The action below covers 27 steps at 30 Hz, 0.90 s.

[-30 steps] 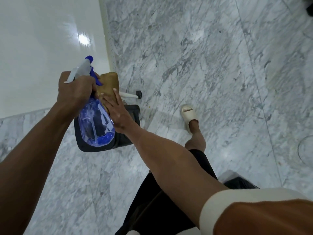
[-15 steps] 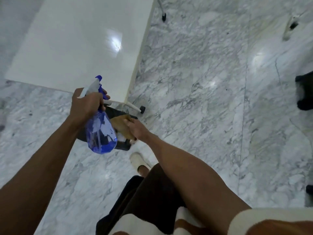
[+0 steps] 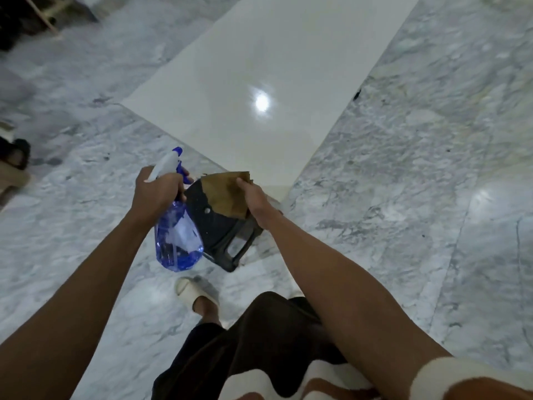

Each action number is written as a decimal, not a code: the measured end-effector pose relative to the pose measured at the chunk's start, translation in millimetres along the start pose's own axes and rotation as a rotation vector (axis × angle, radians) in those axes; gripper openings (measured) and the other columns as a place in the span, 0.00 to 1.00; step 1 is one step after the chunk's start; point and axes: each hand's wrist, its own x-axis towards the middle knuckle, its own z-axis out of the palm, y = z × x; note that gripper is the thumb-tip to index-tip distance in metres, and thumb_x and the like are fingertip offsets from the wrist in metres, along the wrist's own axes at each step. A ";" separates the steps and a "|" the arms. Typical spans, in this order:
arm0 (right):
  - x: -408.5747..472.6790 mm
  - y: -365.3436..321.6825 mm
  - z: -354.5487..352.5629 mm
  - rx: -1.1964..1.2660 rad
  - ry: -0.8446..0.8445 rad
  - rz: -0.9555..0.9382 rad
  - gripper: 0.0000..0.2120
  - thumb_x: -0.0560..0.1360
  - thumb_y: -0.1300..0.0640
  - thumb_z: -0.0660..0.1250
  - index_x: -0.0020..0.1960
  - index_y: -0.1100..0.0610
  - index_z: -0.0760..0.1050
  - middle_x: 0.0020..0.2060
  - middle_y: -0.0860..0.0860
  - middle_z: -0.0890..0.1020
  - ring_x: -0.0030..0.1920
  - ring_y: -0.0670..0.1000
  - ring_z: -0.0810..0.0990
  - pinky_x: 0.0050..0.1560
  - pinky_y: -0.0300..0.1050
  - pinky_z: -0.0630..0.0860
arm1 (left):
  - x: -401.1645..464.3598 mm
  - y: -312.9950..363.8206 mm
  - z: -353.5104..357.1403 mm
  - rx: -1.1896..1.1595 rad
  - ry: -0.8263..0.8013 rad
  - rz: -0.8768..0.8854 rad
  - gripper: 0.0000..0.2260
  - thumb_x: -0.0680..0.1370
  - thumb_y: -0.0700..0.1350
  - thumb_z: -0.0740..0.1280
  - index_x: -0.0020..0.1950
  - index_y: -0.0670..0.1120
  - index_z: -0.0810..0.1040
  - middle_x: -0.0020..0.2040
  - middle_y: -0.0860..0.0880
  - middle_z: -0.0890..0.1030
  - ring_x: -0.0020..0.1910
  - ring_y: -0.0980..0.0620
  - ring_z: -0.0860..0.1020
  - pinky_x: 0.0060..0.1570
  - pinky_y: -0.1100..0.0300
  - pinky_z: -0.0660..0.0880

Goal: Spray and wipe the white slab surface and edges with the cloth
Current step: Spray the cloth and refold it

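The glossy white slab (image 3: pixel 259 82) is lying flat just beyond the fingers of the right hand (image 3: pixel 253 197), which are pinching a soft brown cloth (image 3: pixel 225 194), while the left hand (image 3: pixel 155 192) is curling around the translucent blue spray bottle (image 3: pixel 177 238).

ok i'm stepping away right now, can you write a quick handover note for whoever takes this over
Left hand grips the blue spray bottle by its neck, nozzle toward the white slab.
Right hand holds the brown cloth over a black stool, just short of the slab's near corner.
Done: both tools in hand. No spray or wiping can be seen on the slab.
Left: spray the surface, wipe it, then the edges.
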 end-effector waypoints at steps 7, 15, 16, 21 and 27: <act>82.4 -13.2 168.4 -0.014 0.085 -0.033 0.20 0.84 0.49 0.58 0.70 0.59 0.70 0.66 0.56 0.77 0.63 0.57 0.76 0.65 0.53 0.73 | 95.5 -41.4 -132.7 -0.022 0.017 0.018 0.08 0.67 0.34 0.60 0.38 0.40 0.79 0.42 0.42 0.84 0.24 0.53 0.74 0.30 0.58 0.75; 160.6 -21.5 311.2 0.055 0.164 0.059 0.24 0.81 0.43 0.62 0.72 0.54 0.69 0.66 0.54 0.77 0.62 0.58 0.77 0.66 0.60 0.75 | 197.3 -70.9 -266.5 -0.044 0.031 -0.022 0.10 0.68 0.35 0.61 0.44 0.33 0.80 0.42 0.40 0.85 0.26 0.56 0.77 0.35 0.56 0.75; 172.3 -23.5 321.2 0.056 0.177 0.074 0.25 0.80 0.42 0.63 0.72 0.54 0.69 0.65 0.54 0.77 0.62 0.58 0.77 0.66 0.60 0.75 | 211.2 -71.8 -275.9 -0.050 0.027 -0.019 0.10 0.68 0.35 0.62 0.43 0.33 0.80 0.42 0.40 0.85 0.26 0.55 0.77 0.35 0.54 0.75; 243.6 -41.5 370.4 0.075 0.243 0.124 0.29 0.72 0.37 0.67 0.67 0.53 0.74 0.60 0.54 0.81 0.58 0.58 0.79 0.64 0.59 0.77 | 291.0 -61.3 -315.0 -0.050 -0.008 0.019 0.09 0.70 0.32 0.61 0.44 0.33 0.80 0.43 0.38 0.85 0.26 0.53 0.76 0.33 0.56 0.75; 344.6 -83.1 441.3 0.140 0.268 0.124 0.26 0.75 0.42 0.69 0.68 0.55 0.73 0.60 0.53 0.80 0.59 0.57 0.79 0.65 0.59 0.77 | 416.6 -37.1 -352.1 -0.006 -0.062 0.048 0.08 0.70 0.32 0.62 0.43 0.35 0.81 0.37 0.43 0.84 0.25 0.50 0.76 0.30 0.57 0.74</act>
